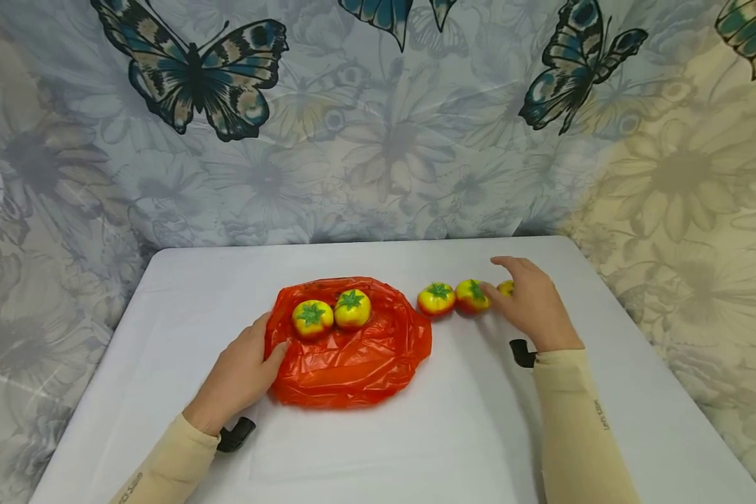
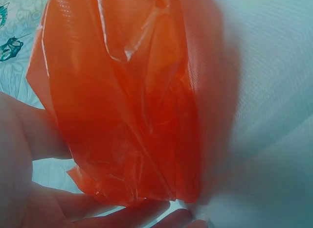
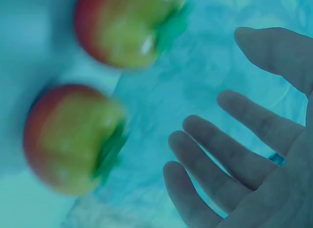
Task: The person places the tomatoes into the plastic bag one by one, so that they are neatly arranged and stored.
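Note:
An opened red plastic bag point(image 1: 346, 381) lies on the white table, with two yellow-red tomatoes with green tops, a left one point(image 1: 312, 320) and a right one point(image 1: 353, 309), inside its rim. My left hand point(image 1: 242, 374) holds the bag's left side, thumb over the edge and fingers outside; the left wrist view shows the crinkled red plastic point(image 2: 127, 105) between them. Right of the bag sit three more tomatoes in a row: one point(image 1: 436, 301), a middle one point(image 1: 472, 297) and a third point(image 1: 506, 288) partly hidden by my right hand point(image 1: 532, 308). That hand hovers with fingers spread, holding nothing.
The white table point(image 1: 453, 434) runs back to a draped cloth point(image 1: 390, 168) printed with flowers and butterflies. A black wrist mount point(image 1: 236, 435) sits under the left wrist, another mount point(image 1: 523, 353) beside the right wrist.

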### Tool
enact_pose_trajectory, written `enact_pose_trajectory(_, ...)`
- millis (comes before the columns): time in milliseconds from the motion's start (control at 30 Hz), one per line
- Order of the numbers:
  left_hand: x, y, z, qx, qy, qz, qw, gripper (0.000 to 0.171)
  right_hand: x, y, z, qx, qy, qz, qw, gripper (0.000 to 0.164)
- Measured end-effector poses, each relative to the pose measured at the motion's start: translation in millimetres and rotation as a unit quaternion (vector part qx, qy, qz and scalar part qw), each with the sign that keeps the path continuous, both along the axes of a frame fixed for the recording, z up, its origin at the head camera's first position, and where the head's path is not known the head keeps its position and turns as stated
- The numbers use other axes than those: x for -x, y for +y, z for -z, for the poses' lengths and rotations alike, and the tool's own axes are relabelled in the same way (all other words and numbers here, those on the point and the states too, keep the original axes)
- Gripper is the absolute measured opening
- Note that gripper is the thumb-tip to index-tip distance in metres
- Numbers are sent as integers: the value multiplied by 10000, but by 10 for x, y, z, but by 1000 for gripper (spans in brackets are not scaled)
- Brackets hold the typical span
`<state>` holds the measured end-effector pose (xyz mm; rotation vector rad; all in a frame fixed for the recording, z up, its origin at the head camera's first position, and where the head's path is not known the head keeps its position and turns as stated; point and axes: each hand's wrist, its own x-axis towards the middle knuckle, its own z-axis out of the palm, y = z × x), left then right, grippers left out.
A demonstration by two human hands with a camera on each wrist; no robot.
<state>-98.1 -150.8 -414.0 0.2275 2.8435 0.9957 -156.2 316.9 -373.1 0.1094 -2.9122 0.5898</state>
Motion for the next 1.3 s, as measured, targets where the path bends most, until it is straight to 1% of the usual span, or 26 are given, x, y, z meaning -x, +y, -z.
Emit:
enact_pose_trajectory(100,-10,-30,8,-3,-11,-5,10000,70,23,133,15,28,-287,240,9993,63)
enact_pose_trajectory(200,-2,-36,24,-25,-21,-2,10000,70,36,249,30,-1,-573,395,9976,67)
enact_pose_trajectory(333,6,-47,39,-22,-28,-45,10000,70,53,345,77,3,-919,464,9947,71)
enact_pose_trajectory(533,-16,-70,40,-60,-101,-63,9999,70,62,403,207,8,-1482,489,9878,78)
enact_pose_trajectory(667,-11,-60,41,-78,-86,-59,9999,71,74,435,262,-95,-1497,458,9876,80)
enact_pose_trajectory(1000,39,-30,49,-80,-33,-43,10000,71,128,521,289,-163,-1637,516,9850,82)
enact_pose_trajectory(1167,37,-55,55,-64,-80,-114,9999,72,156,503,287,-162,-1642,461,9852,83)
enact_pose_trajectory(1300,28,-73,40,-63,-121,-128,9998,72,146,465,249,-127,-1632,471,9854,81)
